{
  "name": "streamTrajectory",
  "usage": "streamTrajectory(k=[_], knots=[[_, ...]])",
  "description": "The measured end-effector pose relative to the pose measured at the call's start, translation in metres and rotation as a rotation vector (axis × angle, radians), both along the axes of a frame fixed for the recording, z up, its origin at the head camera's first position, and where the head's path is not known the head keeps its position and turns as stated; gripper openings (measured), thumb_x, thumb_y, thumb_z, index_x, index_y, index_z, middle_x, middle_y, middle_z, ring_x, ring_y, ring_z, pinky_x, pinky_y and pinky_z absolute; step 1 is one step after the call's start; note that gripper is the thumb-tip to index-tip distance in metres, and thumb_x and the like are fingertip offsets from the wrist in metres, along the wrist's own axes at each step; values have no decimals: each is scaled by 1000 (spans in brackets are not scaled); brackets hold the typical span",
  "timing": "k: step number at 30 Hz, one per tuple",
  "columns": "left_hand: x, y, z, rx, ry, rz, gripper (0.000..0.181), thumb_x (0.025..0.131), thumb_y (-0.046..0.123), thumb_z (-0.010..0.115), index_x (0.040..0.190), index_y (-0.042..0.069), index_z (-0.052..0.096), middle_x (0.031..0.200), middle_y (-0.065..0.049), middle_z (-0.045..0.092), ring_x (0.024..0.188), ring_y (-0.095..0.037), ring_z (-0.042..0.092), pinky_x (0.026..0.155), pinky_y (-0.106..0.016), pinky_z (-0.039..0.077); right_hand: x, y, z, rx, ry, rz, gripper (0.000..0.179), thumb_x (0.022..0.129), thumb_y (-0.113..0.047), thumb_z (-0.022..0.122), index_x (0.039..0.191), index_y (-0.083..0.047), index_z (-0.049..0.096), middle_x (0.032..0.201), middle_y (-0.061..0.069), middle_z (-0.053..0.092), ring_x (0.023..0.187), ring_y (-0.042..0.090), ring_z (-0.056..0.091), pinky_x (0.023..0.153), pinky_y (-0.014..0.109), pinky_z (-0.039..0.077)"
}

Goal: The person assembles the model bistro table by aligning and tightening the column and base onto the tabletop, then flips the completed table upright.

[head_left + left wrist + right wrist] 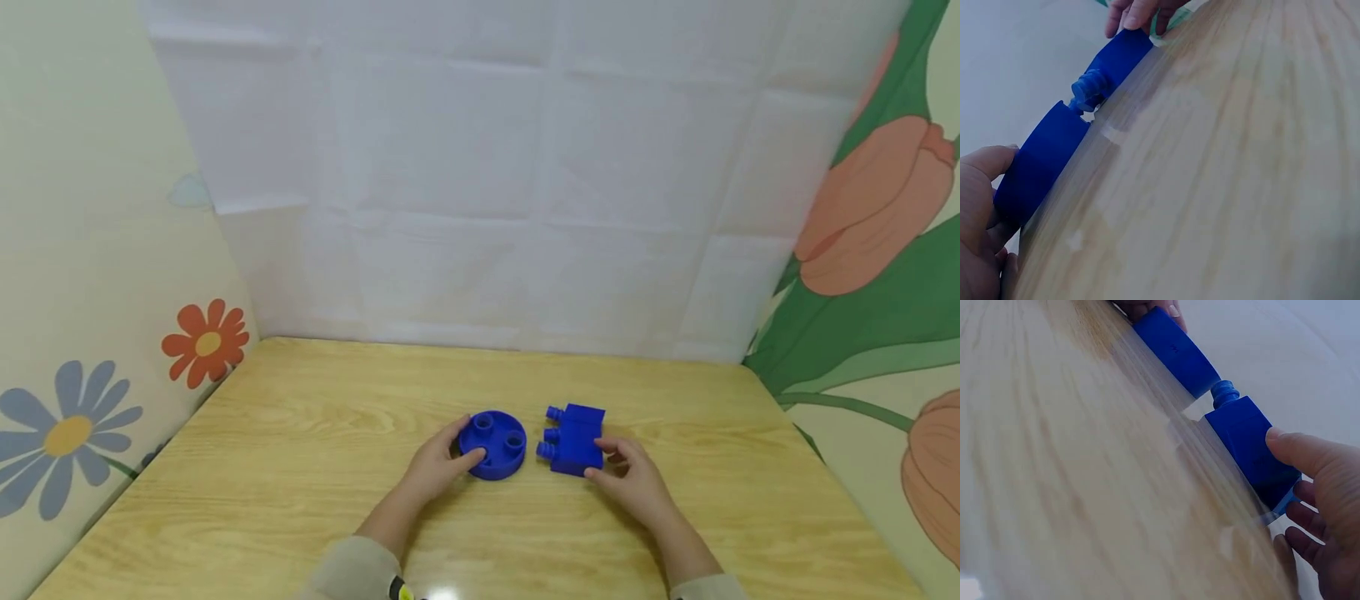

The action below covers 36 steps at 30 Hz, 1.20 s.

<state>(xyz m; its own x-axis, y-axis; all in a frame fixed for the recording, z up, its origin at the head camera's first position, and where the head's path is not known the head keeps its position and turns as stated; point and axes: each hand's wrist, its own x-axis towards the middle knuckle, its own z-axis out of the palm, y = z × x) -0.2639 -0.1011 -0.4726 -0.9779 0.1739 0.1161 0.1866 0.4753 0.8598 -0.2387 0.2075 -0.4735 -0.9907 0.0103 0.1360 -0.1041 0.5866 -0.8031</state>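
A round blue plastic piece with a raised rim and short hollow posts lies on the table. My left hand grips it from the left, thumb over the rim near a post. To its right sits a blocky blue plastic piece with several ribbed, bottle-neck-like plugs pointing left toward the round piece. My right hand holds its right side between thumb and fingers. In the head view a narrow gap separates the two pieces. The right wrist view shows a ribbed plug close to the round piece's wall.
Both pieces rest on a wood-grain table with a glossy surface. Behind it hangs a creased white cloth. Flower-patterned panels stand at the left and right sides.
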Motion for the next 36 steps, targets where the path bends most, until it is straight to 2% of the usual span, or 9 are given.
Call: streamTrajectory(k=[7,17,23,30,36], knots=[[-2,9,0,11,3,-11,64,89,25,71,143,0,47,145,-25,49,136,-43,42,114,-56,32,-3,1,-3,5,19,-12,41,79,-14,81,117,-5,67,113,11,63,99,19,58,88,32,50],[1,4,-1,-5,26,-4,61,92,23,67,144,0,45,146,-24,47,138,-43,40,115,-55,30,-2,1,0,23,9,-11,37,80,-15,81,113,-6,66,113,11,64,100,21,58,90,37,50],[6,3,1,-11,46,-11,61,92,24,68,142,-1,47,145,-24,49,136,-43,42,114,-56,32,1,1,0,-5,-21,-6,38,77,-16,83,109,-7,64,110,8,64,100,21,59,90,36,49],[5,3,-1,-15,46,0,60,92,25,68,142,0,48,144,-24,50,135,-42,44,113,-55,33,1,1,0,-13,-60,-9,43,76,-17,84,112,-6,62,104,7,64,97,20,59,88,36,49],[5,4,-1,-9,38,-2,60,91,25,68,142,0,48,144,-24,49,136,-43,42,114,-56,32,1,0,3,0,-65,-11,41,74,-15,84,107,-5,62,98,7,62,93,18,57,84,33,48]])
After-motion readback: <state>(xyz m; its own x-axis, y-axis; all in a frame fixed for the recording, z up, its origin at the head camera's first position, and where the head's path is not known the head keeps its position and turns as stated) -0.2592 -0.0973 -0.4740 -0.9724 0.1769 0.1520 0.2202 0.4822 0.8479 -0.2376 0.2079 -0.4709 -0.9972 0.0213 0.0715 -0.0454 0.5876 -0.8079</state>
